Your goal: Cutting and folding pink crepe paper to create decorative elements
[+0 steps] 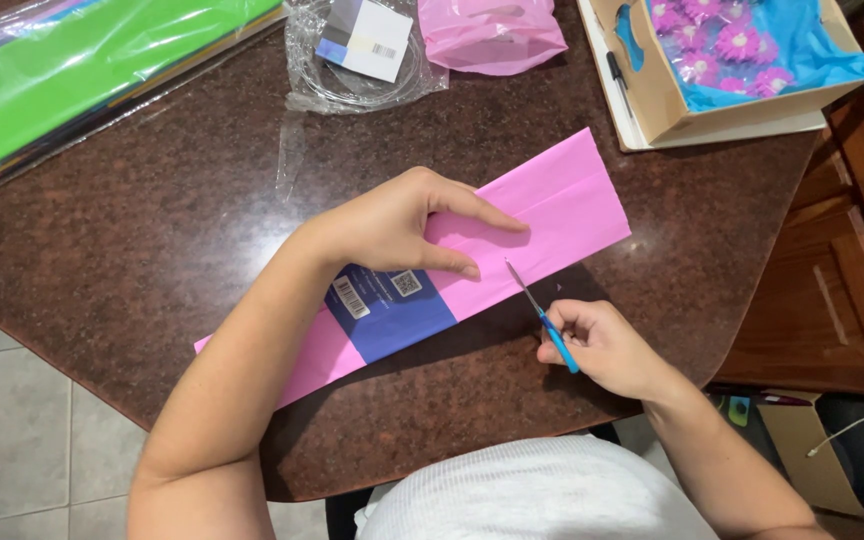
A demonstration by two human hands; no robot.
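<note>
- Pink tissue paper [562,215], folded into a long flat pack with a blue label band [392,315] round its middle, is laid diagonally across the dark speckled stone surface [152,250].
- Left hand [392,225] is pressed flat on the pack just above the band, fingers spread and open, nothing gripped.
- Right hand [607,345] is closed round the blue handles of small scissors [542,315]; the blades are pointed at the pack's near long edge, just beside the left fingertips.
- Handling, judged: very light, soft, easily torn and creased. It is likely to slide on polished stone unless held down. Firmest hold is expected at the banded middle or on the stacked folds, not at a single loose layer.
- Edges: the pack's lower left end is near the surface's front edge.
- Room: bare stone is seen left of the pack; a cardboard box [652,90], a pink bag [492,35] and coloured sheets [72,80] are kept well apart at the back.
</note>
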